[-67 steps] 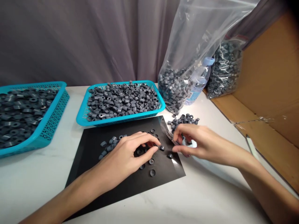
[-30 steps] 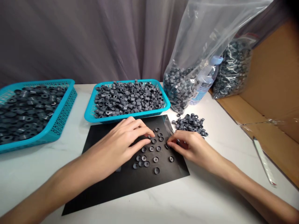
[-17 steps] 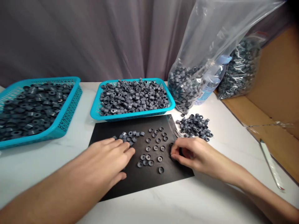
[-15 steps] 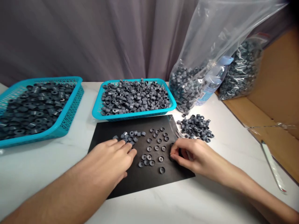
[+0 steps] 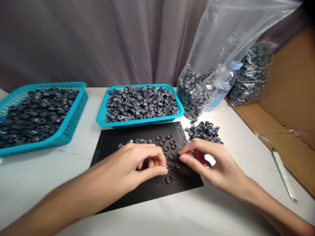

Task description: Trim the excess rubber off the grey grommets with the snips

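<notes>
A black sheet (image 5: 147, 193) lies before me with small grey plastic rings (image 5: 169, 179) spread over it in loose rows. My left hand (image 5: 145, 164) hovers over the sheet, fingers curled and thumb drawn against the index finger beside one ring. What sits in that pinch, if anything, is hidden. At the sheet's right side is my right hand (image 5: 204, 160), its thumb and index tips slightly apart with nothing visible between them. One small ring (image 5: 177, 166) is just below those fingertips. Behind my left hand, part of a group of grey pieces (image 5: 137, 141) shows.
Two turquoise baskets (image 5: 140, 124) (image 5: 73, 114) of grey pieces stand behind and left. At right are a loose pile (image 5: 204, 131), tweezer-like tips (image 5: 185, 141), a clear bag (image 5: 194, 95), a bottle (image 5: 222, 83), a second bag (image 5: 253, 75), a cardboard box (image 5: 292, 82) and a white-handled tool (image 5: 284, 175).
My left hand has moved right from the grey group across the rings, its fingers curling into a pinch. My right fingertips have parted, and a small ring now shows below them.
</notes>
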`<state>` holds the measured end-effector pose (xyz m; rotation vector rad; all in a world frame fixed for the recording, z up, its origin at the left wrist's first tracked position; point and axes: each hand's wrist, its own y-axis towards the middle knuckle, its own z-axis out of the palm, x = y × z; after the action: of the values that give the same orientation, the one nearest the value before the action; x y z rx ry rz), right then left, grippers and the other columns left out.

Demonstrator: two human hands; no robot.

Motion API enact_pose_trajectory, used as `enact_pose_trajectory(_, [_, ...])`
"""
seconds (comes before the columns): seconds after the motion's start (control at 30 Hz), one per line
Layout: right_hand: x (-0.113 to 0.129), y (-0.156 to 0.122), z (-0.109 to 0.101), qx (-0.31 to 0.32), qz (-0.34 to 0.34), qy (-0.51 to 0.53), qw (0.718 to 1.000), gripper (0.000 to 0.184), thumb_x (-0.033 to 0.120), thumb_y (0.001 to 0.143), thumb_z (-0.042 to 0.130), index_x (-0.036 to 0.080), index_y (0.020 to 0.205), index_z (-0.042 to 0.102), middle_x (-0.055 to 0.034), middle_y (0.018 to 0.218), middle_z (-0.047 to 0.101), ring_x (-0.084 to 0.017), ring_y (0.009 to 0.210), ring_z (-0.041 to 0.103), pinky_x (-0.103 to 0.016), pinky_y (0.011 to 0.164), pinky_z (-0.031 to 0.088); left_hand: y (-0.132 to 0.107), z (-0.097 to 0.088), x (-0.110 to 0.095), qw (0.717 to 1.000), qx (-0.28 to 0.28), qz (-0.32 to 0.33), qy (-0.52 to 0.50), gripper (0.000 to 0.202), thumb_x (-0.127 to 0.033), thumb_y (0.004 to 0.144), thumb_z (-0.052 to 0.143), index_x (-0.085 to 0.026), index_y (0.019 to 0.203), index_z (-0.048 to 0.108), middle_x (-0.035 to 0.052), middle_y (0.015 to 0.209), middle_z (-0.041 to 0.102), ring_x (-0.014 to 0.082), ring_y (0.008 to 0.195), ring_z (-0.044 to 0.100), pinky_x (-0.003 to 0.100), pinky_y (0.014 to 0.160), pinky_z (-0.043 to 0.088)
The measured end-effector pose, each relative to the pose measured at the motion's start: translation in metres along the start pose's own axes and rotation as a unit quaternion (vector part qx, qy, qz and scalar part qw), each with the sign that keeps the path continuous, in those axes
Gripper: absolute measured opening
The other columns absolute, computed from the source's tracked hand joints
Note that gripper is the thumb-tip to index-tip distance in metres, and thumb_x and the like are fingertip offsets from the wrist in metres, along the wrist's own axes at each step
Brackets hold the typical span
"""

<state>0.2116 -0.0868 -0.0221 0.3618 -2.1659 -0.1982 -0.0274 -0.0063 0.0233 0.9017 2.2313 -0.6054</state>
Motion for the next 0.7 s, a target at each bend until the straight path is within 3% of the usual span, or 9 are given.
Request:
enact_pose_trajectory(0.13, [0.002,-0.006,0.011,0.024,-0.044,0.046,0.998,0.022,0.029,0.094,0.07,0.021,0.113,0.063,-0.0025,0.094,0.067,-0.01,0.068,0.057,-0.022,0.056,0.046,0.014,0.022,0.004,0.966,0.027,-0.073,-0.247,0.012,-0.036,0.091,0.068,-0.024,0.089,0.072,-0.0051,0.08,0.071,0.0125,0.075,0.06,0.023,0.071,0.043])
enact_pose_trajectory(0.23, [-0.001,-0.008,0.017,0.005,-0.029,0.056,0.998,0.024,0.027,0.094,0.07,0.021,0.116,0.062,-0.0018,0.093,0.068,-0.011,0.069,0.058,-0.022,0.056,0.047,0.018,0.026,0.008,0.93,0.066,-0.101,-0.347,0.015,-0.036,0.092,0.068,-0.021,0.093,0.073,-0.004,0.079,0.069,0.0112,0.075,0.057,0.022,0.071,0.042])
enact_pose_trajectory(0.5, [0.0,-0.005,0.019,0.003,-0.038,0.076,0.996,0.015,0.025,0.095,0.068,0.02,0.109,0.07,-0.0031,0.091,0.071,-0.011,0.071,0.061,-0.022,0.057,0.048,0.016,0.023,0.011,0.914,0.091,-0.129,-0.375,0.023,-0.04,0.094,0.066,-0.02,0.094,0.076,-0.0014,0.086,0.071,0.0111,0.078,0.054,0.023,0.071,0.039])
enact_pose_trajectory(0.7, [0.001,0.0,0.018,-0.011,0.126,0.179,0.976,0.023,0.04,0.099,0.06,0.021,0.098,0.072,-0.0034,0.085,0.072,-0.011,0.065,0.063,-0.02,0.05,0.048,0.017,0.025,0.014,0.922,0.058,-0.131,-0.36,0.023,-0.042,0.091,0.069,-0.023,0.1,0.078,-0.0011,0.089,0.076,0.0125,0.083,0.061,0.023,0.072,0.042])
